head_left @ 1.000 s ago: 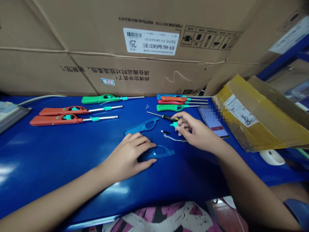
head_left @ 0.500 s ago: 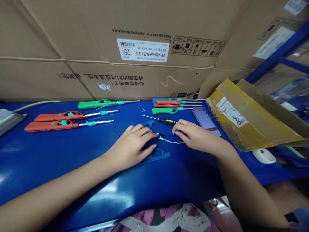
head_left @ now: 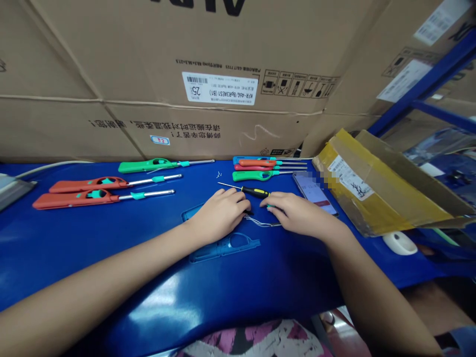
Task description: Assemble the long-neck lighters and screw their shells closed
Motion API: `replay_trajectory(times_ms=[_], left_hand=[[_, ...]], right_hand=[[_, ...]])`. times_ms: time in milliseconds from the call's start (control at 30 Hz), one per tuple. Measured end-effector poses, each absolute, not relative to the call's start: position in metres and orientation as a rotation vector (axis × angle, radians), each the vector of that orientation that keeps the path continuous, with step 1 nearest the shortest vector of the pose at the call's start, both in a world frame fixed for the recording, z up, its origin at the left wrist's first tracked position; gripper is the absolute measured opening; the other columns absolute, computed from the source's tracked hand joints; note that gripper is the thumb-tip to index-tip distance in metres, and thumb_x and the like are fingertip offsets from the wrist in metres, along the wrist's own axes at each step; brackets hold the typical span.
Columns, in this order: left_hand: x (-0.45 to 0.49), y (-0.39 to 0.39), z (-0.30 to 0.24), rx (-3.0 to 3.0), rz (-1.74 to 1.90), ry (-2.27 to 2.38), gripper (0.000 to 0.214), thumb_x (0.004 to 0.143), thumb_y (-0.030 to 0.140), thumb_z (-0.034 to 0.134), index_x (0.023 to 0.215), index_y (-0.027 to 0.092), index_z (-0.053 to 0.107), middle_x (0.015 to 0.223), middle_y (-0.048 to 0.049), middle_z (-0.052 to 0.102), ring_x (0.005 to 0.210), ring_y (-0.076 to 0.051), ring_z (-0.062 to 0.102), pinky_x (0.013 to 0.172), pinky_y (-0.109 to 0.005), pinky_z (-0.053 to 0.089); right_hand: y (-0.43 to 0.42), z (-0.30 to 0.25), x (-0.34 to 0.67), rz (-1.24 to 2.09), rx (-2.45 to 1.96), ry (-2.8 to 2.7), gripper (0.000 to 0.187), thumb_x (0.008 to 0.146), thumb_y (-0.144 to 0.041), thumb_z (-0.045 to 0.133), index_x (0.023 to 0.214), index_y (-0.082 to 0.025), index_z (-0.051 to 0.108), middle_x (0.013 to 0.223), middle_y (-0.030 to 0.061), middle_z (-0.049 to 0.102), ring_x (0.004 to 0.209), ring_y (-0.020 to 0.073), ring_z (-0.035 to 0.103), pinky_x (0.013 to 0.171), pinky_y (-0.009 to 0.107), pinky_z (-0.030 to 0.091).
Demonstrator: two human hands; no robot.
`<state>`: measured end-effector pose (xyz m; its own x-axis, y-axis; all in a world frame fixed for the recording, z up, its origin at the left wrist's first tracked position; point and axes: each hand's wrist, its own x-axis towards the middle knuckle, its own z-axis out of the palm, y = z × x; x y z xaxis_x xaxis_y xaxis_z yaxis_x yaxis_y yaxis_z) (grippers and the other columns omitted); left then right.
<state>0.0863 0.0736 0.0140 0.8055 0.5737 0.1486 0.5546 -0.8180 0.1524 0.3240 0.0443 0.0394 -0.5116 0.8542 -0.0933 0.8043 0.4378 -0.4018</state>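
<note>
My left hand (head_left: 223, 214) is closed, its fingertips on a small black part (head_left: 248, 213) with thin white wires (head_left: 260, 221) running to the right. Those wires reach toward a dark-ended piece under my right hand (head_left: 299, 210), whose fingers pinch a small teal piece (head_left: 269, 206). Beneath and behind my left hand lies one blue lighter shell half (head_left: 189, 213), mostly covered. A second blue lighter shell half (head_left: 223, 249) rests nearer me, its inside facing up. Just beyond my hands is a black-and-yellow screwdriver (head_left: 256, 192).
Two orange gas lighters (head_left: 74, 199) and a green lighter (head_left: 137, 166) lie at left. Several more lighters (head_left: 256, 175) sit at the back. To the right are a phone (head_left: 316, 196), an open carton (head_left: 349, 183) and a white mouse (head_left: 400, 243). Large cardboard boxes (head_left: 130, 49) stand behind.
My left hand has moved slightly to the right and its fingers have closed on the black part. More of the near blue shell shows. My right hand keeps its pinch; the view has tilted slightly.
</note>
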Motion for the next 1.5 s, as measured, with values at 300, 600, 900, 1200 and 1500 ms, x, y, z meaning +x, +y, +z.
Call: replay_trajectory(times_ms=[300,600,900,1200,1500], left_hand=[[0.084,0.076,0.022,2.859,0.317,0.844,0.009,0.097,0.016,0.06,0.102,0.018,0.067,0.101,-0.0033,0.073,0.095,-0.021,0.066,0.085,-0.035,0.047],[0.057,0.038,0.045,2.934,0.462,0.814,0.025,0.103,0.019,0.048,0.117,0.017,0.068,0.099,-0.0072,0.069,0.087,-0.025,0.064,0.072,-0.038,0.05],[0.031,0.001,0.011,2.571,0.763,0.926,0.024,0.103,0.018,0.052,0.123,0.019,0.065,0.107,-0.0062,0.067,0.096,-0.019,0.064,0.086,-0.036,0.056],[0.027,0.001,0.0,2.571,0.722,0.916,0.025,0.103,0.019,0.051,0.123,0.019,0.065,0.108,-0.007,0.067,0.1,-0.021,0.066,0.089,-0.037,0.058],[0.024,0.0,0.015,2.652,0.42,1.011,0.054,0.092,0.049,0.067,0.137,0.02,0.057,0.127,-0.0107,0.065,0.112,-0.031,0.061,0.094,-0.051,0.055]], right_hand=[[0.043,0.046,0.326,0.663,-1.497,-2.541,0.015,0.099,-0.017,0.044,0.088,-0.021,0.053,0.091,0.0045,0.064,0.08,0.0185,0.058,0.076,0.031,0.043],[0.042,0.053,0.321,0.78,-1.365,-2.529,0.017,0.101,-0.023,0.046,0.103,-0.023,0.063,0.105,0.0031,0.07,0.095,0.0181,0.062,0.084,0.03,0.043],[0.037,0.055,0.311,0.796,-1.49,-2.532,0.02,0.106,-0.036,0.04,0.104,-0.022,0.053,0.082,0.0013,0.065,0.068,0.0172,0.057,0.063,0.028,0.035],[0.039,0.048,0.309,0.836,-1.361,-2.61,0.014,0.103,-0.028,0.046,0.092,-0.022,0.053,0.089,0.0011,0.064,0.08,0.0168,0.057,0.073,0.029,0.039],[0.035,0.049,0.313,0.871,-1.332,-2.604,0.02,0.098,-0.011,0.041,0.101,-0.021,0.058,0.1,0.0034,0.063,0.092,0.0179,0.057,0.084,0.031,0.042]])
